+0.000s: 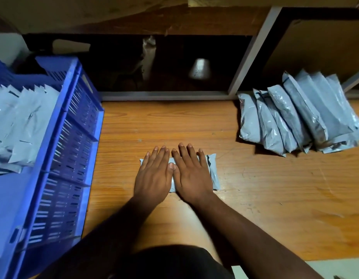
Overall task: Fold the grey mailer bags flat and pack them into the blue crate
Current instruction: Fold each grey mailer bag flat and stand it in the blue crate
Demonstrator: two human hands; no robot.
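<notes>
Palms flat, I press my left hand and right hand, fingers straight, on 1 soft, slippery-looking grey mailer bag mid-desk; I'd pinch its short ends toward the blue crate.

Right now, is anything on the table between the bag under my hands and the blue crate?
Nothing visible: bare table lies between the folded bag, pressed under the left hand and right hand, and the blue crate. Only the crate's near wall must be cleared.
</notes>
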